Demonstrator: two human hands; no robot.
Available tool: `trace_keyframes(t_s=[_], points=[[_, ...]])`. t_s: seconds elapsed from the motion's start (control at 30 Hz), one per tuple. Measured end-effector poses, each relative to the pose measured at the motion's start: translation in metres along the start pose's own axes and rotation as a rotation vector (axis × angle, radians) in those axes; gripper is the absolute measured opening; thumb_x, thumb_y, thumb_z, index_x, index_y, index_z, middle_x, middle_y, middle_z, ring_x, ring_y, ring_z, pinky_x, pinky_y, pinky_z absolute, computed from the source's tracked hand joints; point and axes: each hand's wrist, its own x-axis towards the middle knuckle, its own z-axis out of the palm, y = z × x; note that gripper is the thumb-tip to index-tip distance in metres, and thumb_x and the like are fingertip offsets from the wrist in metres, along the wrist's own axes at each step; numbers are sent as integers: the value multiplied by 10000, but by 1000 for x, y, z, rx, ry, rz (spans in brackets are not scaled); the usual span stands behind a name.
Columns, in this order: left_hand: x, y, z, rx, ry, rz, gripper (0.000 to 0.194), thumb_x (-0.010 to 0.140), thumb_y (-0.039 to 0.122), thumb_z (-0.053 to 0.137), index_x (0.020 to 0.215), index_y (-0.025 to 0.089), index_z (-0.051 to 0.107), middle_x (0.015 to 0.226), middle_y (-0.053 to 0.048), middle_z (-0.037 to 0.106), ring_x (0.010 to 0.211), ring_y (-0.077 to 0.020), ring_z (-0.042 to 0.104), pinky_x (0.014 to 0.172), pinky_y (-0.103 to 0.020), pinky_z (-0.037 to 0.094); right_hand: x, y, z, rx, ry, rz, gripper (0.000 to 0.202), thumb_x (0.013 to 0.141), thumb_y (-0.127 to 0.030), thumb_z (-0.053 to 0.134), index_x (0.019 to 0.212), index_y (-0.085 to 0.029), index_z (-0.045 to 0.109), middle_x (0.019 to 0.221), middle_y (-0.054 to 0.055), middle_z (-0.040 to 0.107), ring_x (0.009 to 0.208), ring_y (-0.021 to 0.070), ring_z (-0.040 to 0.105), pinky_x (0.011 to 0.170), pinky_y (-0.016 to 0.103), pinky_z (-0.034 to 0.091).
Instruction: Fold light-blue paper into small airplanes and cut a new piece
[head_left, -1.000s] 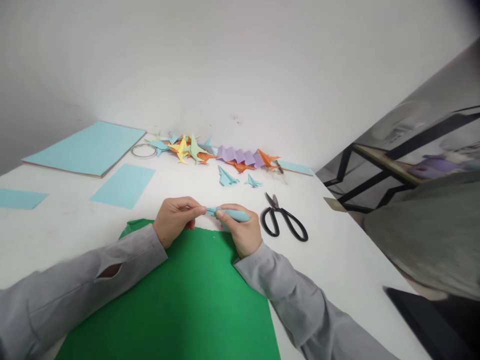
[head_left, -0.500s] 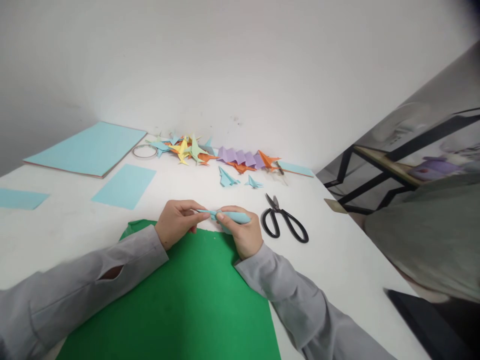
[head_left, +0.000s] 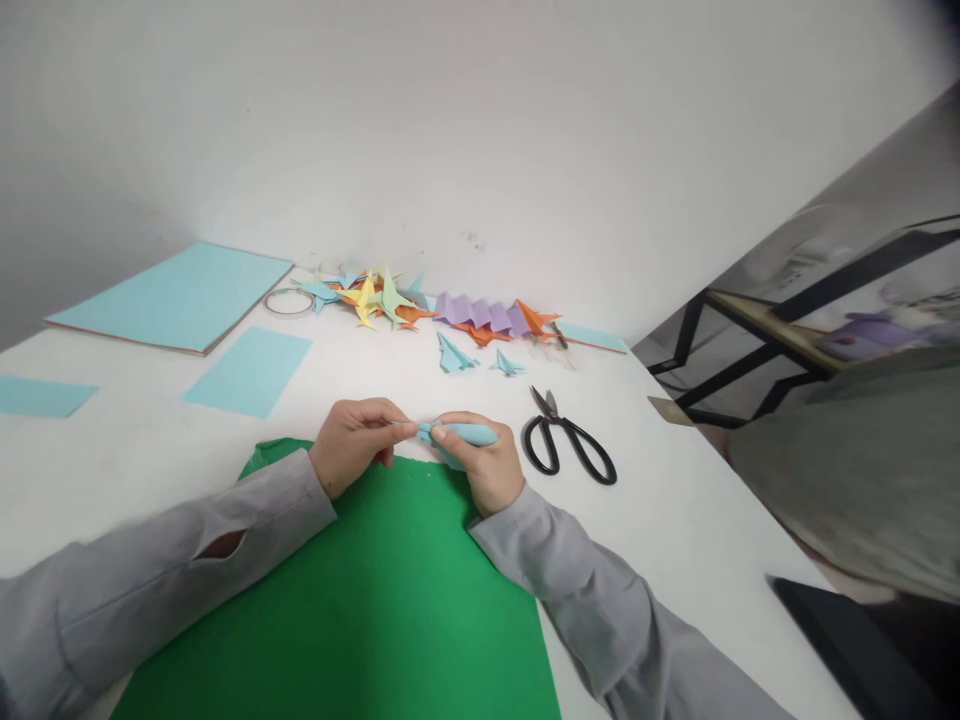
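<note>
A small folded light-blue paper piece is held between my two hands, above the far edge of a green sheet. My left hand pinches its thin left end between thumb and fingertips. My right hand is closed around the wider part, thumb on top. The fingers hide much of the folds. Beyond my hands lie two small folded light-blue paper figures. Black-handled scissors rest to the right of my right hand, blades slightly apart and pointing away.
Along the wall lie several colourful folded paper figures and a purple pleated strip. At the left are a blue paper stack, a blue rectangle, a smaller blue piece and a thin ring. A dark flat object sits lower right.
My left fingertips have shifted slightly and now cover more of the paper's thin left end. My right hand stays almost still; the things on the table have not moved.
</note>
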Motion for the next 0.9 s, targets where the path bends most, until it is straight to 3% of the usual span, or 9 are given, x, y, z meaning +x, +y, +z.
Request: trace_keyframes(t_s=[0.23,0.5,0.73,0.9], points=[[-1,5,0,67,20,-75,214,741,309,574,659,124,642,368,37,486,344,-74,437,385,-195,320,1,1,1,16,41,19,207,602,-348,713,689,-164,674,570,1,622,494,117,510,475,235,397],[1,-1,0,-33,44,-154,356,788,420,486,728,114,657,364,25,499,331,-81,433,367,-194,329,1,2,1,0,114,22,222,580,-348,728,690,-161,683,578,12,634,505,133,537,495,251,413],[1,-1,1,21,85,-124,196,638,298,680,706,119,637,355,43,499,332,-74,432,366,-189,330,0,0,1,-25,95,-3,185,596,-329,716,681,-168,681,569,1,619,499,120,517,488,240,403],[1,-1,1,64,73,-79,158,660,273,663,639,121,621,359,41,487,334,-67,418,367,-193,326,0,-1,2,-20,68,-1,173,610,-325,706,680,-169,676,550,-10,601,474,107,490,460,229,388]])
